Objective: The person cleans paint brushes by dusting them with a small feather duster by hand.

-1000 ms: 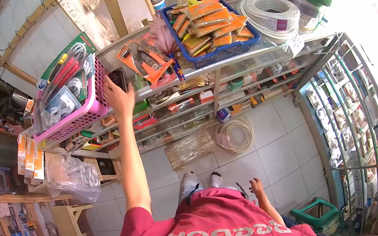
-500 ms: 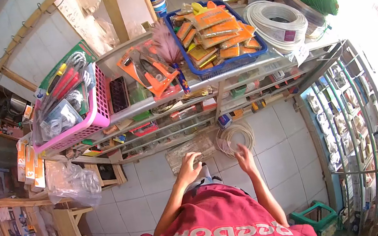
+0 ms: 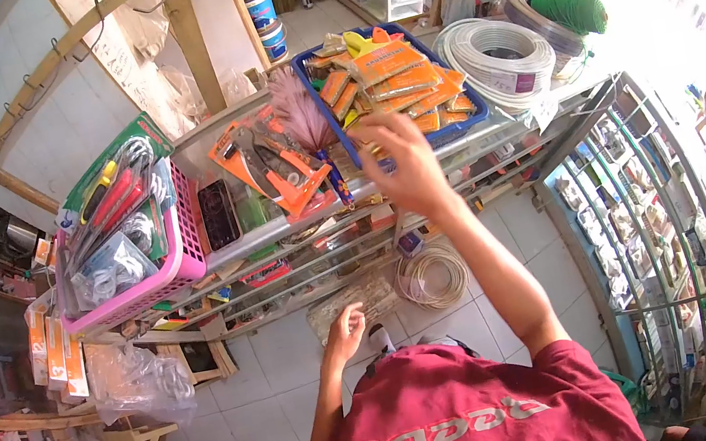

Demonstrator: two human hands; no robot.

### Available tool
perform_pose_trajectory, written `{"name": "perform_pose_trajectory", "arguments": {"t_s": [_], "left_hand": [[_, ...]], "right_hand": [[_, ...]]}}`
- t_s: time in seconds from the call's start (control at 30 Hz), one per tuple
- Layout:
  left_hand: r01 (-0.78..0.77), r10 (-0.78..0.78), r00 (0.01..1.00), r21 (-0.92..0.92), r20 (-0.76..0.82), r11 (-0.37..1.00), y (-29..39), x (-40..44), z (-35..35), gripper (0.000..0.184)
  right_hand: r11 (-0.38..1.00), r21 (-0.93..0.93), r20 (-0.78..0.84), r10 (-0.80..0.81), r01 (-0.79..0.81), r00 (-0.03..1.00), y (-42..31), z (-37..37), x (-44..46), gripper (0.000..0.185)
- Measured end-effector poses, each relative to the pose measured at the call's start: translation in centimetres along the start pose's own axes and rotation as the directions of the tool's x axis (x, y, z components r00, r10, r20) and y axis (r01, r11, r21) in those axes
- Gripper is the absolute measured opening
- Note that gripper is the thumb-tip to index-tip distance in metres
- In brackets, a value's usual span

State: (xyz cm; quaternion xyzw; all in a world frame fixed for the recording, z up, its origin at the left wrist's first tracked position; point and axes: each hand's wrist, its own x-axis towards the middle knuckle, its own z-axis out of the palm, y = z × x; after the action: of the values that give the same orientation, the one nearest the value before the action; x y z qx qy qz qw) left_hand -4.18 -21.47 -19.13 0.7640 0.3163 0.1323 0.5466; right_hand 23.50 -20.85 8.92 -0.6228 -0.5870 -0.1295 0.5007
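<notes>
My right hand is stretched forward over the front edge of the blue basket, its fingers bent and apart. The basket holds several orange-labelled packets and a yellow piece; my hand hides its near left part. A small yellowish glint shows by the fingers, too small to name. Low in front of my body, above the floor, my left hand is loosely curled with nothing visible in it. Beside the basket lie a pink feathery duster and an orange-carded tool pack.
A pink basket of tools and a dark phone are on the counter's left. White cable coils and green twine stand right. Another cable coil lies on the floor. A barred display rack is at right.
My right hand has risen from in front of my body and moved forward to the blue basket. My left hand stays low. The view has shifted slightly.
</notes>
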Motion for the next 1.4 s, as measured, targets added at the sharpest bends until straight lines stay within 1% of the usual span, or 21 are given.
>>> {"name": "perform_pose_trajectory", "arguments": {"t_s": [0.1, 0.17, 0.27, 0.3, 0.33, 0.4, 0.5, 0.6, 0.63, 0.8, 0.83, 0.87, 0.9, 0.93, 1.0, 1.1, 1.2, 1.23, 1.33, 1.37, 1.4], "left_hand": [[0.093, -0.094, 0.995, 0.010, 0.024, 0.996, -1.6, -1.2, 0.5, 0.034], [0.142, -0.143, 0.989, 0.019, 0.046, 0.990, -2.3, -2.0, 1.1, 0.035], [0.145, -0.145, 0.989, 0.010, -0.001, 0.989, -1.5, -2.2, 2.1, 0.036], [0.133, -0.133, 0.991, 0.015, -0.018, 0.991, -1.2, -2.1, 2.3, 0.036], [0.130, -0.130, 0.990, -0.002, -0.061, 0.992, -0.4, -1.9, 2.6, 0.036], [0.109, -0.112, 0.984, -0.023, -0.138, 0.994, 1.4, -1.4, 3.2, 0.036], [0.111, -0.136, 0.969, -0.126, -0.208, 0.986, 4.8, -1.7, 4.8, 0.035], [0.079, -0.122, 0.971, -0.206, -0.206, 0.975, 8.3, -1.7, 5.3, 0.034], [0.049, -0.093, 0.974, -0.212, -0.206, 0.976, 8.9, -1.6, 5.4, 0.034], [-0.099, 0.045, 0.980, -0.278, -0.194, 0.955, 15.8, -0.1, 3.3, 0.034], [-0.139, 0.075, 0.975, -0.311, -0.208, 0.940, 17.6, 0.4, 2.9, 0.034], [-0.179, 0.105, 0.969, -0.345, -0.223, 0.921, 18.7, 1.3, 2.5, 0.033], [-0.230, 0.171, 0.967, -0.363, -0.188, 0.903, 18.7, 2.3, 2.1, 0.039], [-0.288, 0.226, 0.956, -0.461, -0.186, 0.840, 19.8, 3.1, 1.6, 0.044], [-0.377, 0.328, 0.923, -0.638, -0.201, 0.671, 23.8, 4.1, 1.0, 0.055], [-0.412, 0.289, 0.896, -0.873, -0.337, 0.259, 27.1, 4.9, 1.8, 0.079], [-0.401, 0.329, 0.899, -0.848, -0.290, 0.348, 25.7, 4.9, 0.6, 0.084], [-0.413, 0.322, 0.901, -0.802, -0.291, 0.431, 24.3, 4.6, 0.0, 0.079], [-0.341, 0.151, 0.938, -0.753, -0.312, 0.562, 20.5, 2.7, -0.7, 0.074], [-0.293, 0.064, 0.948, -0.783, -0.311, 0.549, 19.7, 1.9, -0.8, 0.073], [-0.250, -0.022, 0.951, -0.810, -0.308, 0.530, 18.9, 1.1, -1.0, 0.072]], "right_hand": [[0.989, -0.127, -0.067, -0.087, 0.078, 0.994, 2.9, -1.3, 3.0, 0.024], [0.948, -0.316, -0.033, -0.048, 0.035, 0.998, 3.7, -2.2, 5.4, 0.032], [0.839, -0.544, 0.050, 0.034, -0.001, 0.998, 6.3, -1.5, 8.9, 0.054], [0.812, -0.584, 0.109, 0.091, -0.010, 0.990, 7.5, -0.8, 9.9, 0.068], [0.818, -0.574, 0.167, 0.162, -0.038, 0.972, 8.4, -0.3, 10.8, 0.075], [0.810, -0.584, 0.277, 0.254, -0.047, 0.927, 8.8, 0.6, 11.8, 0.077], [0.763, -0.646, 0.436, 0.373, -0.004, 0.819, 8.4, 0.7, 11.6, 0.071], [0.743, -0.669, 0.404, 0.380, -0.014, 0.832, 9.3, 1.0, 11.3, 0.060], [0.791, -0.607, 0.336, 0.345, -0.079, 0.876, 9.6, 1.1, 11.2, 0.048], [0.888, -0.425, 0.259, 0.306, -0.176, 0.916, 7.6, -2.3, 10.0, 0.045], [0.908, -0.377, 0.237, 0.283, -0.181, 0.929, 7.1, -3.1, 9.6, 0.045], [0.937, -0.322, 0.191, 0.205, -0.136, 0.960, 6.2, -4.0, 8.9, 0.044], [0.959, -0.270, 0.140, 0.131, -0.090, 0.982, 4.9, -5.0, 7.6, 0.044], [0.974, -0.222, 0.085, 0.060, -0.040, 0.995, 3.8, -5.7, 6.0, 0.044], [0.978, -0.166, 0.078, -0.111, 0.123, 0.991, 1.6, -6.8, 1.9, 0.046], [0.987, 0.004, 0.195, -0.157, 0.160, 0.968, -2.2, -6.4, -5.1, 0.047], [0.972, 0.155, 0.387, -0.224, 0.176, 0.894, -4.8, -5.2, -8.8, 0.046], [0.970, 0.159, 0.451, -0.236, 0.183, 0.861, -4.7, -4.9, -9.2, 0.046], [0.861, 0.504, 0.509, -0.229, -0.072, 0.830, -2.3, -2.1, -10.3, 0.040], [0.813, 0.554, 0.496, -0.147, -0.181, 0.856, -2.3, -1.7, -10.1, 0.030], [0.800, 0.552, 0.489, -0.083, -0.235, 0.868, -1.7, -0.7, -9.8, 0.028]]}}
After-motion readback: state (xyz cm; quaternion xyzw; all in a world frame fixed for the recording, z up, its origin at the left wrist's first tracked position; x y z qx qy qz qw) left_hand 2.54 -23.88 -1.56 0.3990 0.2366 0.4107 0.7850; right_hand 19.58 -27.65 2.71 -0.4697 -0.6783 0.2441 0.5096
